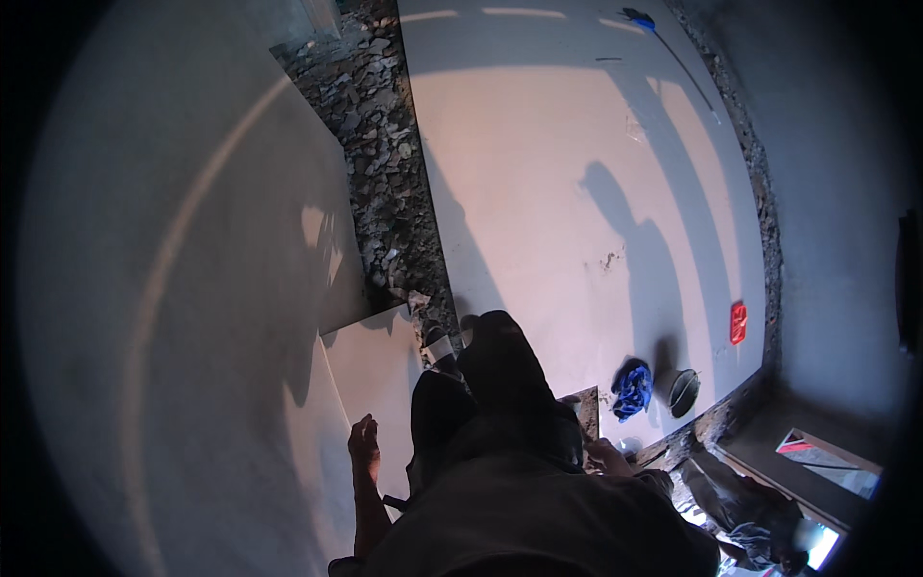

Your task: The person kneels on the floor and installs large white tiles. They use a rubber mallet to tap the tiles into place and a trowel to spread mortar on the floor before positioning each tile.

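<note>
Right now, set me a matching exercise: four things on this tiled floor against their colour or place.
Things:
1. cloth
2. small flat object
3. rubble strip
4. left hand

Descriptions:
A. red, near the right wall
B. between the two tiled areas
C. blue, crumpled beside a dark bowl
D. open, over the pale tile at lower left

Pairs: 1-C, 2-A, 3-B, 4-D

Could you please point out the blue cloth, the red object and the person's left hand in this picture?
Blue cloth (pixel 632 388), head view, middle of the crumpled fabric.
Red object (pixel 737 322), head view, centre of its flat face.
Left hand (pixel 364 447), head view, back of the hand.
</note>
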### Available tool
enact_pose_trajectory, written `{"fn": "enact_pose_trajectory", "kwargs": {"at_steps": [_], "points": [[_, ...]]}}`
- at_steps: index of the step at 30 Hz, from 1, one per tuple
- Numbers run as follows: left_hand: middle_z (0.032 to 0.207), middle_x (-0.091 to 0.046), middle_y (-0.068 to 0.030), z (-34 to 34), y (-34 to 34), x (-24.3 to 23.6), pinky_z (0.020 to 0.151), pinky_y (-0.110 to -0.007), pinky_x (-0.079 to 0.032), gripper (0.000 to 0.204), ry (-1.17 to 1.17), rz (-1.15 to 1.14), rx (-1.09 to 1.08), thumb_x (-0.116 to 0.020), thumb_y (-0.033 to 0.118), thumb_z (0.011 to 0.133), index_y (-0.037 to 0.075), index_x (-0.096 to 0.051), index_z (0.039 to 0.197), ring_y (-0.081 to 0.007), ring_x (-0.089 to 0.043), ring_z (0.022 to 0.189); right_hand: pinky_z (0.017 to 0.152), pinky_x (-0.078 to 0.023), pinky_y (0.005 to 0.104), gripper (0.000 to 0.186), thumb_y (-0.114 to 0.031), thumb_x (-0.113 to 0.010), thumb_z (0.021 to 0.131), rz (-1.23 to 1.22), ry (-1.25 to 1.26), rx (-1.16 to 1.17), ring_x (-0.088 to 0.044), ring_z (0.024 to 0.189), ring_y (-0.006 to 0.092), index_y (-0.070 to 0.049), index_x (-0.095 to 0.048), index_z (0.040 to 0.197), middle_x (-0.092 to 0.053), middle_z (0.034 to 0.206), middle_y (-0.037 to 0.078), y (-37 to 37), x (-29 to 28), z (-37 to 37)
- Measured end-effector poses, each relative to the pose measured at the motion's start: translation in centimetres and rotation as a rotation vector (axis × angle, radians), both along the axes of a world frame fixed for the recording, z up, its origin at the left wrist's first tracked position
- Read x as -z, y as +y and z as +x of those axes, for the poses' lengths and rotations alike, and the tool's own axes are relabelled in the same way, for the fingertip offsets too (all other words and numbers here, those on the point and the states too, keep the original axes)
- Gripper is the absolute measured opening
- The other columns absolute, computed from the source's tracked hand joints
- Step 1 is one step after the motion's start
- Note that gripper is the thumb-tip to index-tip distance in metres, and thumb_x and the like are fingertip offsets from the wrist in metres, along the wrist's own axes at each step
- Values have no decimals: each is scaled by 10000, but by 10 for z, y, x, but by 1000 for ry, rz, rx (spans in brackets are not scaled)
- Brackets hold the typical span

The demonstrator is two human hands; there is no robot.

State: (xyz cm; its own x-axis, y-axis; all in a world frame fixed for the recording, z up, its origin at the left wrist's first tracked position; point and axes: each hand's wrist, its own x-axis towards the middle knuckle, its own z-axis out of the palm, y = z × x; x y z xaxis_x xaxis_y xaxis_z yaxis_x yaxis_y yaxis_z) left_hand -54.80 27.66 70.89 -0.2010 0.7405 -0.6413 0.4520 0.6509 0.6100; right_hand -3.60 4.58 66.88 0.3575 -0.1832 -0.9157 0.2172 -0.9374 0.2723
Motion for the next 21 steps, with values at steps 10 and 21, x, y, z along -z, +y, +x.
{"fn": "enact_pose_trajectory", "kwargs": {"at_steps": [10, 21], "points": [[1081, -653, -124, 2, 152, 4, 953, -347, -436, 397, -66, -177, -215, -552, 310, 953, -5, -586, 1192, -214, -607, 1035, 553, -547, 381, 496, -422, -613, 878, 12, 93, -340, -668, 657, 260, 37, -649, 1065, -675, 814, 166, 271, 55, -23], [963, -664, -128, 5, 252, 25, 869, -361, -465, 321, -2, -410, -145, -565, 282, 942, -5, -611, 1076, -216, -619, 932, 884, -506, 448, 447, -396, -534, 918, 40, 206, -772, -628, 1038, 370, 17, -644, 1051, -659, 1064, 220, 436, 83, -8]]}}
